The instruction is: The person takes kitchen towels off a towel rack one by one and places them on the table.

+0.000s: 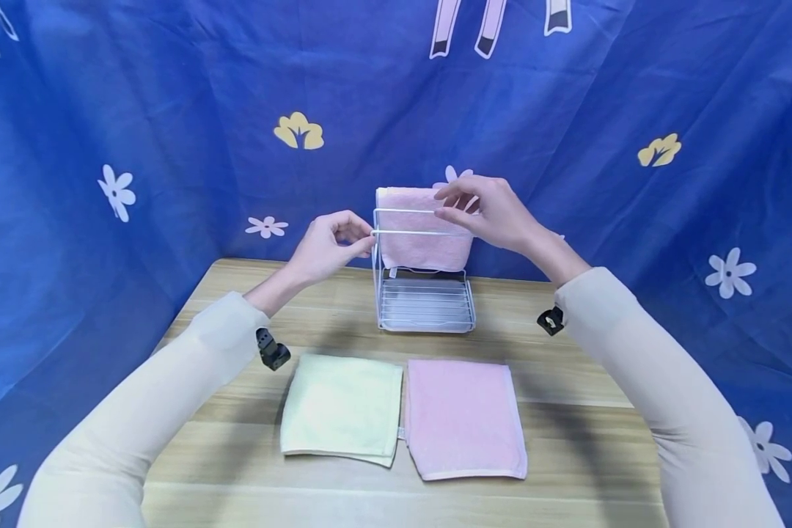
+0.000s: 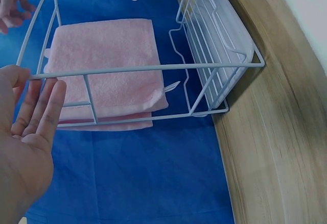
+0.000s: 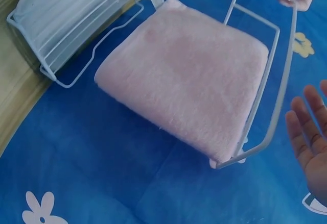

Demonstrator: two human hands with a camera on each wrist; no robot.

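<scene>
A white wire rack [image 1: 427, 325] stands at the back of the table, with a folded pink towel [image 1: 422, 251] hung over one of its upper bars. My left hand [image 1: 328, 243] pinches the rack's upper left corner between thumb and fingers; the left wrist view shows the white bar [image 2: 153, 69] running out from that grip. Up at the rack's right end is my right hand [image 1: 495, 209], its fingers loosely bent in front of the towel. In the right wrist view, the right hand's fingers [image 3: 309, 127] hold nothing and stay apart from the bars.
Nearer on the wooden table [image 1: 567, 440] lie a folded pale green towel [image 1: 343, 407] and, beside it, a second folded pink towel [image 1: 465, 422]. A blue patterned curtain [image 1: 369, 88] hangs behind the table and along its sides.
</scene>
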